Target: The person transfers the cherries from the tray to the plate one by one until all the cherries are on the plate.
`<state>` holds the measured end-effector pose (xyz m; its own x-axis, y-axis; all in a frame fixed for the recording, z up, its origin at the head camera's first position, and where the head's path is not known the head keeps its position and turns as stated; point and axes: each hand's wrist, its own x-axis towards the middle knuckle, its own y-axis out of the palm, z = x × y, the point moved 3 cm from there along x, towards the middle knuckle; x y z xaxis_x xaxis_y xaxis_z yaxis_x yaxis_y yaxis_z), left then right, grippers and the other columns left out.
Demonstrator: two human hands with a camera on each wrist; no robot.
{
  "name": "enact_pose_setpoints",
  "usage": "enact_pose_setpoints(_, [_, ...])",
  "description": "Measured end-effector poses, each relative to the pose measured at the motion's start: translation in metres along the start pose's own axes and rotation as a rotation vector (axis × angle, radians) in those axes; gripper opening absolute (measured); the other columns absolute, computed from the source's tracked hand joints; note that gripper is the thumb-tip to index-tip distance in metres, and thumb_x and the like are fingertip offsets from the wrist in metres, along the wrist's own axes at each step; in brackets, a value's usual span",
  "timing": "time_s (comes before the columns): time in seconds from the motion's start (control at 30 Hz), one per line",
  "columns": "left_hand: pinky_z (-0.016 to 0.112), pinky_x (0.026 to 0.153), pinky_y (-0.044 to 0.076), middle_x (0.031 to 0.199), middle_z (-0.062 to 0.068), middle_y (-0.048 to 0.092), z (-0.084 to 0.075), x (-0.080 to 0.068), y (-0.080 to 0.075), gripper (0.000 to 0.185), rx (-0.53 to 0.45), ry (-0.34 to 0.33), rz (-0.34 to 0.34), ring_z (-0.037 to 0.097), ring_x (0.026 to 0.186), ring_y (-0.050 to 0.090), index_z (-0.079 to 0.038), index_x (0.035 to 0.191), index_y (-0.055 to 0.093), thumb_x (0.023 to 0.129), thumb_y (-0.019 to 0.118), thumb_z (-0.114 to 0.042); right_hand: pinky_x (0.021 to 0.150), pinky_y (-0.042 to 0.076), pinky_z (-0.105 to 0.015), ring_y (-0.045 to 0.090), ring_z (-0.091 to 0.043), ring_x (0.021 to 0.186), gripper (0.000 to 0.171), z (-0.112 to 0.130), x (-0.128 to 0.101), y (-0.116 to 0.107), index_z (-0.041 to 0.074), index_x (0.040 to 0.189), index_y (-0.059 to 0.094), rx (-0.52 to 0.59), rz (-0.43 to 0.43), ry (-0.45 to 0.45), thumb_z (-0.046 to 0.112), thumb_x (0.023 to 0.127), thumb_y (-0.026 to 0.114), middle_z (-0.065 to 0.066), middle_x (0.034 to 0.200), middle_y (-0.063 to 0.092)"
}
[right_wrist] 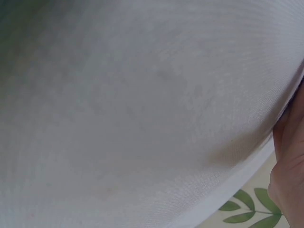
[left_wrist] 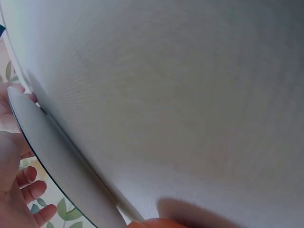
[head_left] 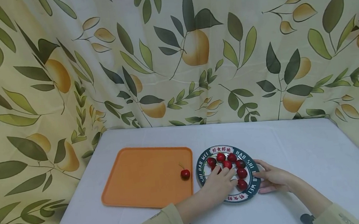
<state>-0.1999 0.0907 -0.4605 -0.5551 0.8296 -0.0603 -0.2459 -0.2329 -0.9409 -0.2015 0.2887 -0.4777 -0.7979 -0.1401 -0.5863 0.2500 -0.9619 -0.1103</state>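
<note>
Left hand (head_left: 219, 184) fingers (head_left: 227, 172) over plate (head_left: 252, 188), on cherries (head_left: 233, 166); pinch or spread: cannot tell. Right hand (head_left: 271, 179) fingers relaxed against plate rim, likely steadying it. One cherry (head_left: 185, 174) on orange tray (head_left: 146, 176), stem pointing up-left. Plate just right of tray on bench (head_left: 317, 156).

Head cam sits up high, looking forward and down over the whole white table (head_left: 300, 151) with the leafy curtain (head_left: 174, 54) behind it. The 2 wrist cams are way closer, nearly skimming the tablecloth, so white fabric fills most of both frames. All 3 share that cloth, and the left wrist view also catches the plate (left_wrist: 57, 161) edge-on, same plate (head_left: 254, 186) the head cam sees.
</note>
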Motion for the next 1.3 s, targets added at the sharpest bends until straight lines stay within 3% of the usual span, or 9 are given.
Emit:
enact_pose_setpoints(0.4, [0.029,0.098,0.032,0.13,-0.007,0.042,0.003,-0.002,0.003,0.041,0.0,-0.023,-0.022,0.01,0.112,0.037,-0.033,0.123,0.054,0.083,0.065,-0.036,0.068,0.054,-0.036,0.064,-0.02,0.073,0.068,0.0,0.001,0.0,0.014,0.146,0.004,0.006,0.008,0.0,0.015,0.094,0.048,-0.01,0.094,0.055])
enact_pose_setpoints(0.73, [0.033,0.1,0.034,0.126,-0.006,0.045,0.013,-0.004,-0.003,0.037,-0.048,-0.098,-0.087,0.012,0.115,0.04,-0.034,0.124,0.051,0.088,0.056,-0.04,0.068,0.054,-0.036,0.064,-0.02,0.073,0.069,0.0,0.0,0.0,0.015,0.146,0.002,0.011,0.012,0.007,0.015,0.094,0.048,-0.01,0.093,0.055])
enact_pose_setpoints(0.97, [0.034,0.1,0.035,0.122,-0.006,0.046,0.026,-0.011,-0.001,0.034,-0.062,-0.169,-0.103,0.012,0.112,0.041,-0.033,0.12,0.049,0.089,0.054,-0.044,0.067,0.054,-0.035,0.064,-0.02,0.072,0.068,0.0,0.001,0.0,0.016,0.146,0.003,0.023,0.021,0.005,0.015,0.094,0.048,-0.01,0.091,0.055])
enact_pose_setpoints(1.3, [0.038,0.099,0.035,0.119,-0.005,0.047,0.057,-0.03,0.003,0.032,-0.096,-0.262,-0.122,0.014,0.109,0.042,-0.031,0.121,0.051,0.09,0.052,-0.041,0.067,0.054,-0.035,0.064,-0.02,0.073,0.069,0.0,0.001,0.001,0.016,0.146,0.003,0.024,0.02,0.004,0.014,0.094,0.048,-0.01,0.092,0.055])
